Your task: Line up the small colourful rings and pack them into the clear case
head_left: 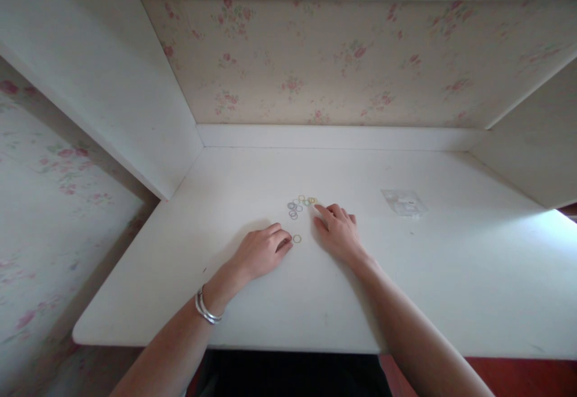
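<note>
At the far left, the silver bracelet sits on your wrist, behind your left grip. That grip has thumb and fingers drawn close together at the tips, where a dark reddish sliver shows; you cannot tell from here whether it is pinched or merely beside them. Beyond that grip, up and slightly right, the grey rings lie loosely overlapping on the desk. Just right of its fingertips, one loose ring lies flat and apart from the others. Further right, the yellow rings lie at the index fingertip of your right grip, whose thumb stands away from that finger with nothing visibly grasped. Well right of this grip lies a clear plastic bag, its contents too blurred to name. The rings look very light and thin, probably springy and apt to skid on the smooth surface; you would best press one edge down, then pinch the rim opposite.
</note>
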A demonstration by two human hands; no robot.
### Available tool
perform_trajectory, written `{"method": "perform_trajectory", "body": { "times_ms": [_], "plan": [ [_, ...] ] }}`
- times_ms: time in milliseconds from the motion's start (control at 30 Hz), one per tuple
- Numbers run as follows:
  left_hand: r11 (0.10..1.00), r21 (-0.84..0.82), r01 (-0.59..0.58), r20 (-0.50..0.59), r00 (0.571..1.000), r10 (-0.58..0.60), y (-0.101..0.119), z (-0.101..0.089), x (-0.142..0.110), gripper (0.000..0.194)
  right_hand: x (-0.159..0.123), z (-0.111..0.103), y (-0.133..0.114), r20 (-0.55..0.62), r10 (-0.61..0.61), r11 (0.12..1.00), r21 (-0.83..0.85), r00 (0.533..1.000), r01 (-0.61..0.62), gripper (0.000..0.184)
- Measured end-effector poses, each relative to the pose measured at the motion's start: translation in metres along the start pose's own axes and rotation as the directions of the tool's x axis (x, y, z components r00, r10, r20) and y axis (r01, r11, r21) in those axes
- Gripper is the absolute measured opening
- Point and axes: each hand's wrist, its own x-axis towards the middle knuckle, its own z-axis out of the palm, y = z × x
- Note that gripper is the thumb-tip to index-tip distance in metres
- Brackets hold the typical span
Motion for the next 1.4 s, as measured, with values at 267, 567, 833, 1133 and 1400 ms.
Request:
{"method": "perform_trajectory", "body": {
  "times_ms": [267,567,833,1133,1400],
  "plan": [
    [0.995,-0.098,0.03,-0.119,0.992,-0.042,-0.001,-0.004,0.002,0.023,0.018,0.003,0.008,-0.004,0.04,0.993,-0.111,0.999,-0.04,0.035],
    [0.98,-0.187,0.065,-0.207,0.973,-0.104,-0.007,-0.004,0.005,0.019,0.016,0.006,0.018,-0.025,0.03,1.0,-0.007,0.999,-0.03,0.029],
    [0.979,-0.185,0.082,-0.173,0.978,-0.114,-0.007,-0.005,0.004,0.02,0.014,-0.004,0.019,0.106,0.03,1.0,0.002,0.994,-0.031,0.024],
    [0.98,-0.173,0.094,-0.172,0.977,-0.124,-0.008,-0.005,0.004,0.02,0.006,-0.004,0.023,0.133,-0.034,0.989,0.146,0.991,0.015,0.021],
    [0.979,-0.182,0.093,-0.181,0.975,-0.126,-0.01,-0.006,0.004,0.021,-0.005,-0.011,-0.001,0.057,-0.263,0.872,0.442,0.963,0.212,0.022]
  ]
}}
